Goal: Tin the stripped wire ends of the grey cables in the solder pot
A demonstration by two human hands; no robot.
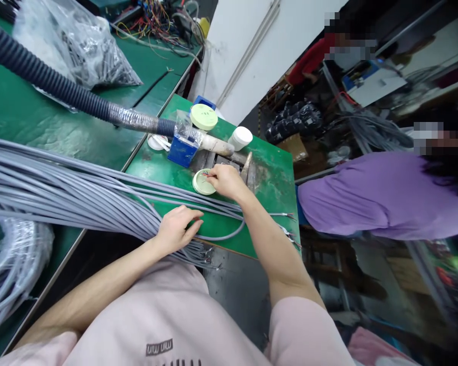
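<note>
My right hand (227, 181) pinches the end of a grey cable, its thin coloured wires over a small pale-green round dish (203, 183). The cable loops back beneath my right forearm. My left hand (178, 229) rests at the right end of a thick bundle of grey cables (80, 188), thumb and fingers apart. Just beyond my right hand lie a pale nozzle (217, 145) on a ribbed black hose (61, 89) and a soldering tool with a conical tip (247, 165).
A blue box (182, 150), a yellow-green lid (203, 117) and a white jar (240, 138) stand at the back. A plastic bag (80, 46) lies on the left table. A person in purple (381, 198) sits at the right.
</note>
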